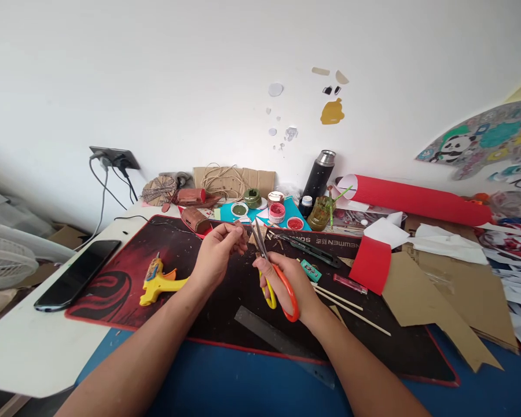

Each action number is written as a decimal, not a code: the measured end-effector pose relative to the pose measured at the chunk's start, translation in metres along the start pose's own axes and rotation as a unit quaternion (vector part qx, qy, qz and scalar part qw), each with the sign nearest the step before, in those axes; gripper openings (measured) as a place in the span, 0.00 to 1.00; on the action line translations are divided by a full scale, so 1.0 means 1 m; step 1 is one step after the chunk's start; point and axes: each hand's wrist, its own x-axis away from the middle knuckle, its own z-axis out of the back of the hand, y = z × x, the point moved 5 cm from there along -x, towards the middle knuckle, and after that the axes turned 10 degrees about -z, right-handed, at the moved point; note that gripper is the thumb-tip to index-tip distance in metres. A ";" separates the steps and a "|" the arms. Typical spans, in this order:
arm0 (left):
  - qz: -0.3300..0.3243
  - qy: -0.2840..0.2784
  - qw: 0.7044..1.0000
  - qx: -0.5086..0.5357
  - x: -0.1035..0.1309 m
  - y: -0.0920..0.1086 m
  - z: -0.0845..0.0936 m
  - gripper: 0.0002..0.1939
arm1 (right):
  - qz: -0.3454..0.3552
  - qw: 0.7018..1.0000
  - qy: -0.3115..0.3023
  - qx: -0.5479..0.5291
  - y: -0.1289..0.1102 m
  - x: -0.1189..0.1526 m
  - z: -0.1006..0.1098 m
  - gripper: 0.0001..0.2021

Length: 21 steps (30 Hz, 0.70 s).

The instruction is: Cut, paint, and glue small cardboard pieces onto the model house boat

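The left hand (219, 249) has its thumb and fingertips pinched together; whatever may be between them is too small for me to make out. Facing it, the right hand (286, 284) curls round the handles of the scissors (263, 248), whose blades stand slightly parted, their tips near the left fingertips, above the mat (221, 324).

Taking the hands as centre and the wall as twelve, I see small scraps (255, 236) just past the blades, so I'd call this some fine trimming, partly through. At ten o'clock sits a brown curved piece (195, 221) on a red pointed base; that part looks shaped and coloured already. The paint pots (276, 212) at one o'clock stand uncovered, so painting seems not to be packed away.

The glue gun (156, 284) lies at eight o'clock, out of hand. A cutter knife (315, 253) rests at three, two thin sticks (356, 310) at four, apparently unattached to anything, and a clear ruler (273, 333) at five. Between three and four, the cut cardboard (417, 295) lies loose, seemingly unused stock.
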 end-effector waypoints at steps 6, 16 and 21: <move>-0.023 -0.015 0.999 -0.030 0.003 0.004 -0.003 0.18 | 0.011 0.996 0.008 0.092 -0.003 0.004 -0.002 0.20; -0.001 -0.005 1.000 -0.031 0.004 -0.001 -0.002 0.19 | 0.017 0.990 0.029 0.139 -0.014 0.007 -0.003 0.20; 0.004 -0.009 0.999 -0.033 0.005 -0.001 -0.004 0.19 | 0.020 0.981 0.044 0.190 -0.016 0.008 -0.004 0.21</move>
